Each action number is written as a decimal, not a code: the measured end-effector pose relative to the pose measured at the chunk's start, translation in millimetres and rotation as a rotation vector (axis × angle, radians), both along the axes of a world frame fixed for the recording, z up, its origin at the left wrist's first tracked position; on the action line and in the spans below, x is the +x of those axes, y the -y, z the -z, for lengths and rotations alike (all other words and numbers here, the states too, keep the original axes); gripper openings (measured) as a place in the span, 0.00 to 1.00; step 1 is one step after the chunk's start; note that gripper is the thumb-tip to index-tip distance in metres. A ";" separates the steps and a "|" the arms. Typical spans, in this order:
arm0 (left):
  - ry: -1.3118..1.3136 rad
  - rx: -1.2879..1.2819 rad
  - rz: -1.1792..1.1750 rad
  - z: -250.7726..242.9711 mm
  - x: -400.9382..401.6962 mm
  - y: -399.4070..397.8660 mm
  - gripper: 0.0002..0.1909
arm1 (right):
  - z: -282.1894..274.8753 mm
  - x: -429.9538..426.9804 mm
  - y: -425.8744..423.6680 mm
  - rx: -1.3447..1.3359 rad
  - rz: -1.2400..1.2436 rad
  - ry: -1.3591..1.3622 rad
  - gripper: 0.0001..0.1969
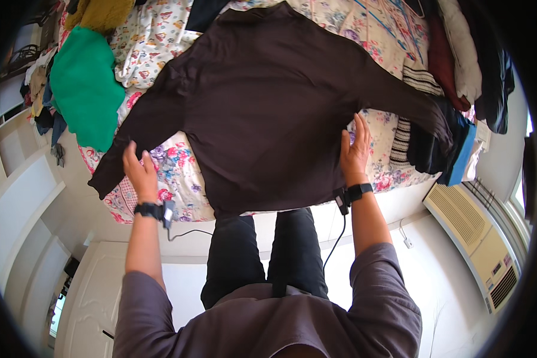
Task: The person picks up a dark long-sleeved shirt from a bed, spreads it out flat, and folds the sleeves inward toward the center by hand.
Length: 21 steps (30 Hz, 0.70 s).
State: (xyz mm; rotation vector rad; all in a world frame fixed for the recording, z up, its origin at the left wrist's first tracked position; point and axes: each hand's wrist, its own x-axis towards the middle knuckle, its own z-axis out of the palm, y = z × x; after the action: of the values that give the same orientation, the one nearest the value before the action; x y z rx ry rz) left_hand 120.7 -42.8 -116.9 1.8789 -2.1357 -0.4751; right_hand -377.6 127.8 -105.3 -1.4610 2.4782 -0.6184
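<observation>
A dark brown long-sleeved top (268, 103) lies spread flat on a bed with a floral sheet (183, 174), its hem towards me and its sleeves out to both sides. My left hand (141, 174) is at the edge of the left sleeve, fingers apart, with nothing in its grasp. Beside the body of the top, below the right armpit, my right hand (355, 147) is held with thumb and fingers spread. Whether either hand touches the cloth I cannot tell. The right sleeve reaches over a stack of folded clothes (425, 143).
A green garment (87, 89) and a patterned white cloth (150, 44) lie at the left. Several hangers (398, 31) are at the top right, near more clothes (458, 53). An air conditioner (472, 241) stands at the right. Cables (335, 241) trail from both wrist straps.
</observation>
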 end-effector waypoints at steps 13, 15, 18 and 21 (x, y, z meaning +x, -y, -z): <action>-0.441 0.867 -0.305 3.5 -62.2 -182.7 0.18 | 39.7 -24.2 -183.4 0.174 0.413 1.020 0.15; -0.303 0.846 -0.352 -12.1 -74.5 -192.8 0.20 | 43.5 -16.9 -196.2 0.080 0.308 1.066 0.11; -0.272 0.541 -0.405 1.7 -52.1 -210.5 0.21 | 34.0 -10.3 -201.2 0.251 0.386 1.074 0.07; -0.200 0.472 -0.449 -16.1 -46.1 -216.4 0.20 | -3.8 -7.6 -207.4 0.520 0.361 1.085 0.11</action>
State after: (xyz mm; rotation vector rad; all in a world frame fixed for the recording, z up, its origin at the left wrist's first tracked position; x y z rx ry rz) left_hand 74.6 173.5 -100.8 2.3468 -1.4952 -1.0734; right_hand -385.2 335.2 -101.5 -0.2983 1.7733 -0.5417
